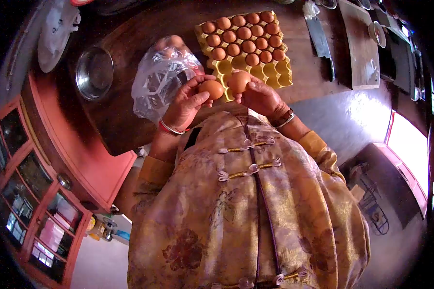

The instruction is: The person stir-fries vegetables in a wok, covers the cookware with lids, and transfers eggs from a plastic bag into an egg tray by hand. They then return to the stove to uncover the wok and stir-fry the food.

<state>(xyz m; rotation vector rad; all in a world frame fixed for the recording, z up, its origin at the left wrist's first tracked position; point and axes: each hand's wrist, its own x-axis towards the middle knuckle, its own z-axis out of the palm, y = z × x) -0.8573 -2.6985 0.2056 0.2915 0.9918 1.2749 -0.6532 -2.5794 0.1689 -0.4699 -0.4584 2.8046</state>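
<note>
A brown egg [210,89] rests in the closed fingers of my left hand [185,103]. My right hand [264,98] grips another brown egg [239,82], held close beside the first. Both hands are over the near edge of the table, just in front of a yellow egg tray [278,72]. Brown eggs [244,33] fill the tray's far rows, while the nearest cups hold none. Left of the tray lies a clear plastic bag [154,82], crumpled, with at least one egg [175,41] showing at its far end.
A round metal bowl [95,73] stands on the wooden table [123,115] at the left. To the right lie a cleaver [318,41] and a wooden cutting board [359,53]. A red cabinet with glass doors [38,192] is at the lower left.
</note>
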